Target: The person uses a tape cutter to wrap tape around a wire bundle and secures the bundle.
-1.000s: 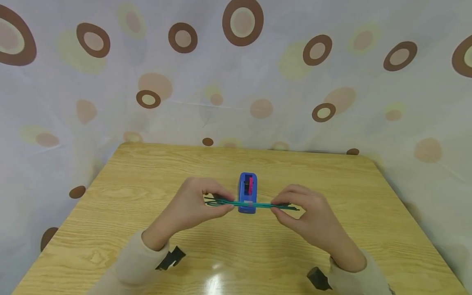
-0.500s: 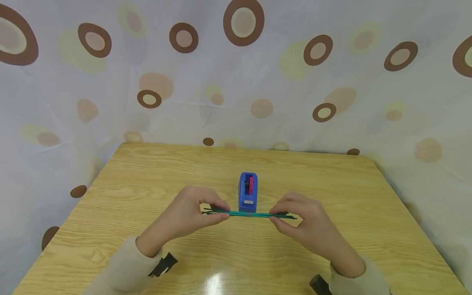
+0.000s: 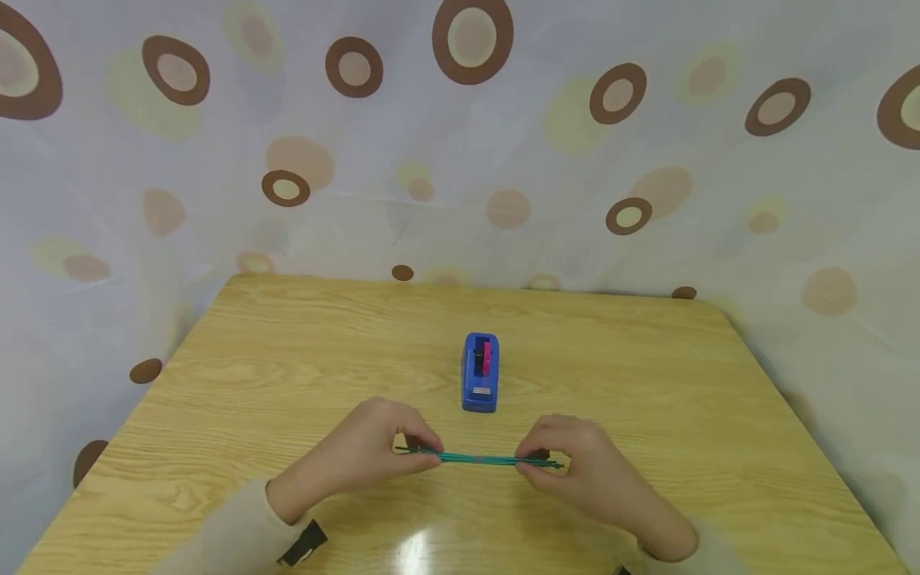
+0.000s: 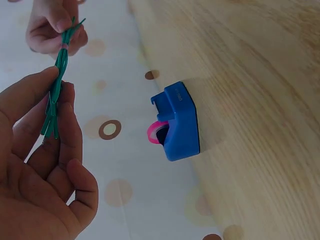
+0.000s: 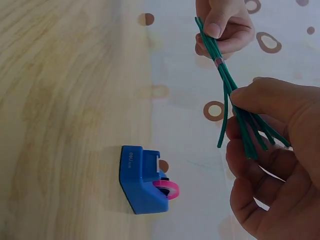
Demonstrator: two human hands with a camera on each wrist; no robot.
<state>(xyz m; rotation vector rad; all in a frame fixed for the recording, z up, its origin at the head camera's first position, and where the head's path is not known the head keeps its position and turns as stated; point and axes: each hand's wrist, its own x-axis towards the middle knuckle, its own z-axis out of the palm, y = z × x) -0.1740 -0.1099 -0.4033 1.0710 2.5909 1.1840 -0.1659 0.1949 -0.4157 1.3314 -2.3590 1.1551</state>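
Observation:
A bundle of green twist ties (image 3: 463, 458) stretches between the two hands in the head view, in front of the tape dispenser. A pinkish band of tape (image 5: 219, 62) wraps its middle, and the loose ends fan out. My left hand (image 3: 362, 449) pinches one end between thumb and fingers. At the other end, my right hand (image 3: 585, 463) pinches the strands the same way. Both wrist views show the strands splaying past the fingertips. The blue tape dispenser (image 3: 479, 399) stands upright beyond the hands, with a pink roll (image 4: 156, 133) in it.
The wooden table (image 3: 345, 335) runs back to a pale curtain (image 3: 402, 152) printed with brown rings and spots. More of this cloth hangs on both sides of the table. A bright reflection lies on the tabletop near the front.
Both hands have drawn the bundle toward the body, away from the tape dispenser. It overlapped the dispenser's front before and now shows apart from it. The dispenser has stayed in place.

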